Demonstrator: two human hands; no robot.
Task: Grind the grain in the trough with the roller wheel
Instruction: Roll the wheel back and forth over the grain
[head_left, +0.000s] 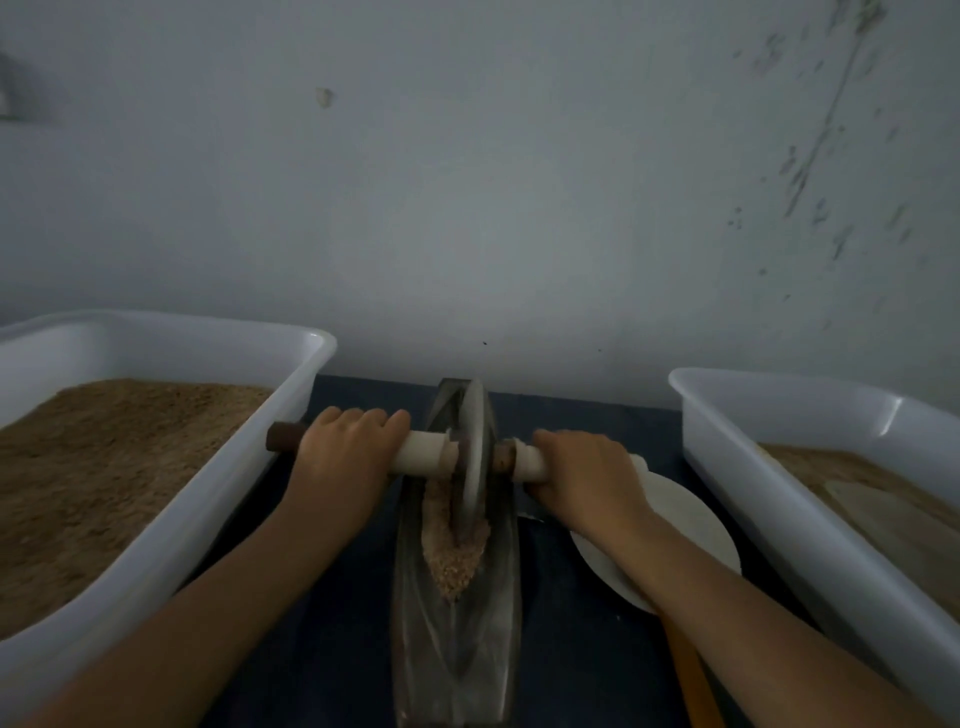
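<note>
Pale crushed grain (457, 564) heaps around the upright roller wheel (474, 447).

Dim, bluish indoor light with no visible lamp. The far wall (519, 208) is brightest at its middle and darkens toward the corners. Soft glare shows on the right tub's rim (779, 387). The whole picture is slightly soft, and wide-angle bending curves the edges.

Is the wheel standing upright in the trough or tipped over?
Upright. The wheel stands on edge in the trough, its rim down in the grain.
</note>
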